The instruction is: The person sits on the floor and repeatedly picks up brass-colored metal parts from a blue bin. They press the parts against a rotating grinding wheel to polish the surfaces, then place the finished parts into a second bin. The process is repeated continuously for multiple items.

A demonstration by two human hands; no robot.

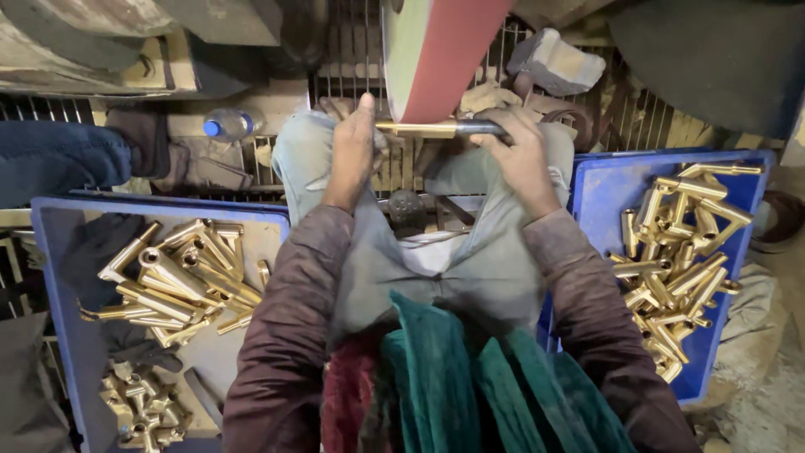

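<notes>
A brass tube (pixel 419 128) lies crosswise under the edge of a red sanding belt (pixel 449 54) that rises at the top centre. My left hand (pixel 352 147) grips the tube's left end, thumb up beside the belt. My right hand (pixel 520 151) holds its darker right end. Both forearms in dark maroon sleeves reach forward over my knees.
A blue crate (pixel 50 252) on my left holds a pile of brass fittings (pixel 180 281). Another blue crate (pixel 599 189) on my right holds more brass fittings (pixel 675 260). A plastic bottle (pixel 228 124) and a stone block (pixel 553 60) lie by the metal grate ahead. Green cloth covers my lap.
</notes>
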